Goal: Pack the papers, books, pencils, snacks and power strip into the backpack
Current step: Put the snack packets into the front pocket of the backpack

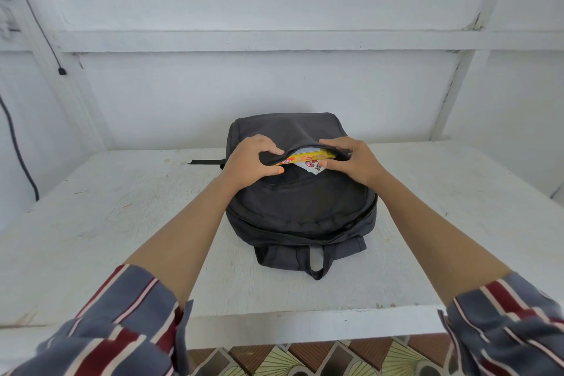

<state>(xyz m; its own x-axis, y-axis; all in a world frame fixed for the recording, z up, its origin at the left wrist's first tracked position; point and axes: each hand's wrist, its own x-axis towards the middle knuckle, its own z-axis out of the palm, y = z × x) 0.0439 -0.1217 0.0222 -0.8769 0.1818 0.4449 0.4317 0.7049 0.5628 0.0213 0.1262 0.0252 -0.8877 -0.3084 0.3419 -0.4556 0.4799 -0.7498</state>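
From the head camera, a dark grey backpack (299,210) lies flat on the white desk (122,223), midway along the far edge and close to the wall (274,85). Its carry handle (317,262) points toward the near edge.

The front pocket (305,189) gapes open along its top. A yellow snack packet (308,157) sticks out of the opening, with a white packet (311,166) just under it. Only a strip of each shows. The rest is under the fabric, and the print on the yellow one is cut off and unreadable. What else is inside the pocket or the main compartment is hidden.

The left hand (250,162) grips the upper lip of the pocket at its left end, fingers curled over the fabric and thumb tucked beneath. The right hand (354,162) holds the same lip at its right end, fingers bent over the edge. Its thumb lies beside the white packet, but whether it touches it is hard to tell.

A black strap (207,162) trails from the backpack's left side across the desk.

Striped sleeves (122,323) are pushed up the forearms and cut off by the bottom of the frame. A dark cable (18,143) hangs down the wall at far left. A strip of patterned floor (305,357) shows below the desk's near edge.
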